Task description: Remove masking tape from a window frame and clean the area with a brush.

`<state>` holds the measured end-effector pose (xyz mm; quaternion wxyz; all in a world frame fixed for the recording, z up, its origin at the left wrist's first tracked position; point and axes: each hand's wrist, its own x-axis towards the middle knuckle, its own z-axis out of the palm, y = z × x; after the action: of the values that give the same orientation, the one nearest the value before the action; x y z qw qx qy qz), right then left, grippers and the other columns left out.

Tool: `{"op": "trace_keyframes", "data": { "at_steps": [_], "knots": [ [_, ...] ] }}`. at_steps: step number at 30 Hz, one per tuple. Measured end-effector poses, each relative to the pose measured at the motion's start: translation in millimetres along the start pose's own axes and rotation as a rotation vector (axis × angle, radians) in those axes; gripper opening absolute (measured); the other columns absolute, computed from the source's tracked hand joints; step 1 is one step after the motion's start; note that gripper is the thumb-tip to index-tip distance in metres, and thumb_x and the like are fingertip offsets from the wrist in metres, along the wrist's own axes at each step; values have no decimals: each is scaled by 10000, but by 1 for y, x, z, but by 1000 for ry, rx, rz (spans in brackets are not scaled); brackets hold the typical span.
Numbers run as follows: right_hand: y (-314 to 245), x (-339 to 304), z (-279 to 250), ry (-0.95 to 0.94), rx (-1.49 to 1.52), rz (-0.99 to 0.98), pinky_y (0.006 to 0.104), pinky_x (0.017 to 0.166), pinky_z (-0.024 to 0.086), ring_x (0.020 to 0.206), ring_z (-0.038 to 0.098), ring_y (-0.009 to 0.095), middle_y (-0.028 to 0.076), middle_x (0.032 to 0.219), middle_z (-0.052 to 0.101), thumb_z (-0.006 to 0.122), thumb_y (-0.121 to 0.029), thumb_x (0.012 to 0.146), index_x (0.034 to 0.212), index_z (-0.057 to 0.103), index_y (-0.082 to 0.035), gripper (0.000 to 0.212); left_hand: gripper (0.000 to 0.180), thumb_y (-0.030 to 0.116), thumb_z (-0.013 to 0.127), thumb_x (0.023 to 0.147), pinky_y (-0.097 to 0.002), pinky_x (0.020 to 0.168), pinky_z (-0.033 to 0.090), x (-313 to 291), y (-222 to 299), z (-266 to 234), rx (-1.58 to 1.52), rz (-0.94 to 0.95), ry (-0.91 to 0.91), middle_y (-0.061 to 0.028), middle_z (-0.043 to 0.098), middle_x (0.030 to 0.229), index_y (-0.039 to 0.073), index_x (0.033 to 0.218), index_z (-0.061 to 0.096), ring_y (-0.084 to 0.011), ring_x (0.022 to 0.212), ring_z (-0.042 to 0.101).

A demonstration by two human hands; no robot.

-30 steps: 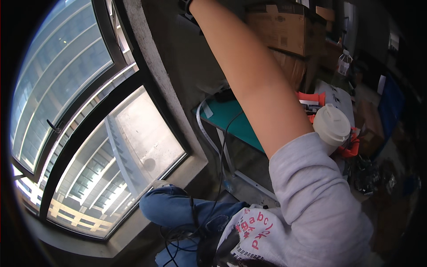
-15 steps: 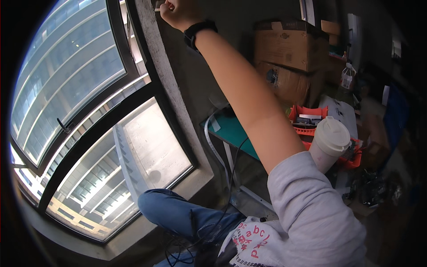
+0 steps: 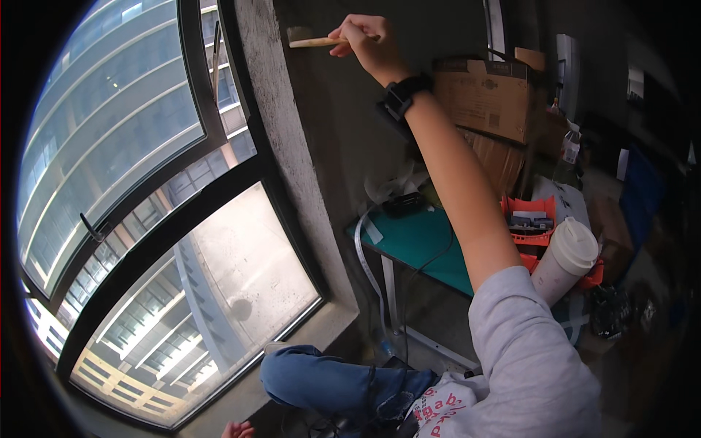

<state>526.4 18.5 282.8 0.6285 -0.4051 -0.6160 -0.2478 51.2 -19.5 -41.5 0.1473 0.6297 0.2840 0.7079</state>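
My right hand [image 3: 369, 45] is raised at the upper middle, closed round the pale wooden handle of a small brush [image 3: 318, 42]. The brush lies almost level, its head toward the left with short, blurred bristles on the upper side. It is in front of a dark grey wall [image 3: 325, 95], beside the rough pale window reveal [image 3: 274, 80]; whether it touches the wall I cannot tell. A black watch band circles my right wrist. Only the fingers of my left hand [image 3: 238, 430] show at the lower edge, loosely bent and apart, with nothing visible in them.
A large window [image 3: 109, 146] with dark frames fills the left, its upper pane tilted inward. To the right stands a green-topped table [image 3: 416, 237] with cables, an orange-red tray [image 3: 531, 235] and a white lidded cup [image 3: 566, 255]. Cardboard boxes [image 3: 482, 98] are stacked behind.
My right hand has come down and to the right in the picture, bringing the brush into full sight. The view has shifted slightly. My left fingers have appeared at the lower edge.
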Motion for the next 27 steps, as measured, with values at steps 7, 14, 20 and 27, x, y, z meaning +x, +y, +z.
{"op": "trace_keyframes", "data": {
  "at_steps": [7,14,20,27],
  "knots": [
    [-1,-47,-9,-63,16,113,250,599,501,643,623,163,132,756,620,421,-57,785,735,587,42,200,332,217,508,879,-398,813,414,-138,-186,11,361,-389,-638,-233,581,1000,-63,1055,543,-359,909,536],
    [3,-82,-10,-24,36,186,235,593,493,641,612,149,131,761,617,410,-46,765,731,577,41,191,291,171,609,799,-361,713,455,-164,-224,21,140,-636,-815,-218,620,861,-77,947,572,-293,769,588],
    [-10,-74,14,50,39,222,224,492,472,541,583,120,99,631,593,417,-45,764,677,569,41,195,267,151,629,755,-366,689,458,-165,-243,20,234,-681,-963,-214,624,822,-83,873,578,-300,747,594],
    [8,-115,35,180,-160,-66,240,437,359,491,495,144,103,608,535,465,25,695,662,528,18,72,254,174,550,790,-397,706,452,-170,-228,26,414,-818,-1118,-230,613,861,-54,897,584,-373,803,582]
  ]
}}
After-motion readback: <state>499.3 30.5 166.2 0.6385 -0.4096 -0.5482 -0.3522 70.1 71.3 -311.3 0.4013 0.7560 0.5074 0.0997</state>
